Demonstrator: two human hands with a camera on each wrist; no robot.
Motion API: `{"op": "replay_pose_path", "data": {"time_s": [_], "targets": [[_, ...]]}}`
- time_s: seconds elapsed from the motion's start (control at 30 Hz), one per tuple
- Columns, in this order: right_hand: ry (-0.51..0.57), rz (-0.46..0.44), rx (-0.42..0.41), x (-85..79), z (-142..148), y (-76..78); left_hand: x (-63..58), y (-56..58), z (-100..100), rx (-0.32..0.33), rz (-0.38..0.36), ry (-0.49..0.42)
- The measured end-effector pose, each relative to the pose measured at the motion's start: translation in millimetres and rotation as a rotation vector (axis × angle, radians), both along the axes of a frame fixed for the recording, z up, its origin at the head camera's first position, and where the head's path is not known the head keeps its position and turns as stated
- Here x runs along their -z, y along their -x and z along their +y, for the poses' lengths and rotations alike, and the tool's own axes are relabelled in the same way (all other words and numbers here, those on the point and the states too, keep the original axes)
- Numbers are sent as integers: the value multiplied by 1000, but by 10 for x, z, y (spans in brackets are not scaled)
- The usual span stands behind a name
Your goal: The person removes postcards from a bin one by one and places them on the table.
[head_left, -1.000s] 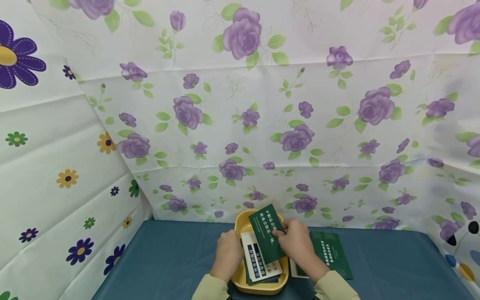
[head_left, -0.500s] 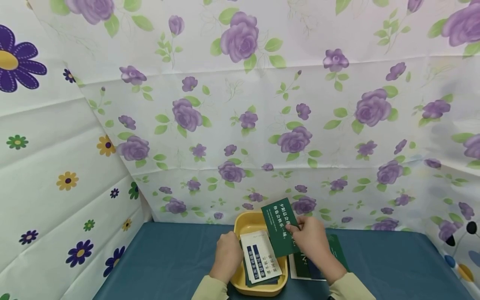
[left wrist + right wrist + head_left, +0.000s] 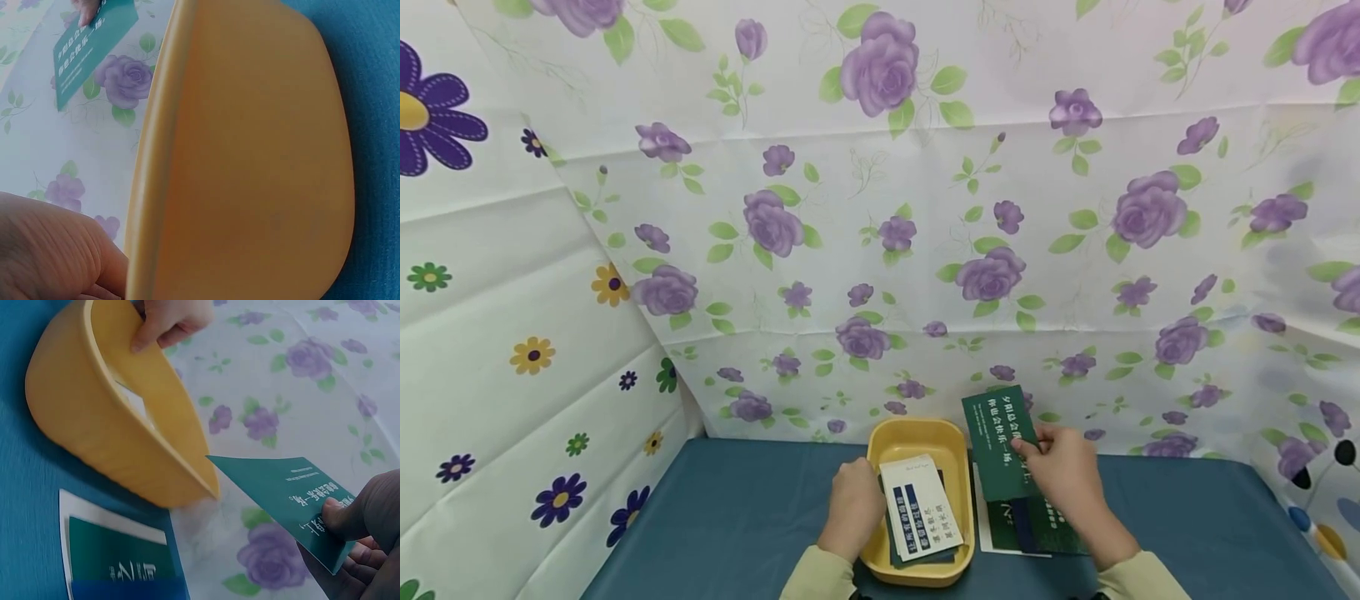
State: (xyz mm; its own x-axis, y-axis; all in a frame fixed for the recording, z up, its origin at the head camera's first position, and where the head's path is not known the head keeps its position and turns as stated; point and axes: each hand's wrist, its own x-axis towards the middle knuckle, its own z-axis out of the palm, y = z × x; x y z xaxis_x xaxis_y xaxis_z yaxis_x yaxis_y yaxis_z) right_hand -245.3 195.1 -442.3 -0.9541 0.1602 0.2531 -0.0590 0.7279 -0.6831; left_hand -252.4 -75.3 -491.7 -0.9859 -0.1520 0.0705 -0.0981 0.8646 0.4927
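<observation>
My left hand [image 3: 856, 508] grips the left rim of a yellow plastic basin [image 3: 917, 437]. In the right wrist view, its thumb [image 3: 147, 336] lies over the rim on the inner wall. Inside the basin, a white printed card [image 3: 925, 517] lies on top of darker green ones. My right hand [image 3: 1067, 471] pinches a dark green card [image 3: 997, 450] with white Chinese characters between thumb and fingers. That card is raised and tilted, to the right of the basin and above several cards on the table. The right wrist view shows the held card [image 3: 294, 494] close up.
Right of the basin lie green and white cards [image 3: 122, 553], partly overlapping and partly behind my right hand and the held card. A blue cloth [image 3: 760, 500] covers the table. White flowered sheets [image 3: 820, 275] hang behind and at both sides.
My right hand has carried the green card rightward, from over the basin to above the cards on the table. My left hand stays on the basin's rim.
</observation>
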Motion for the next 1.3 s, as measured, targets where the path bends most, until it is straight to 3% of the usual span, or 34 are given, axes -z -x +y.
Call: {"op": "replay_pose_path", "data": {"time_s": [0.33,0.63,1.0,1.3], "targets": [[-47,-27,87,9,436,-35,0,21,5,1,-41,7],[-106,-74,167,198,783,-58,-11,24,4,6,-45,6],[-88,-292,132,556,1047,-103,1,14,2,13,-47,-2],[-90,-334,120,719,1055,-118,-4,18,13,1,-46,-3]]}}
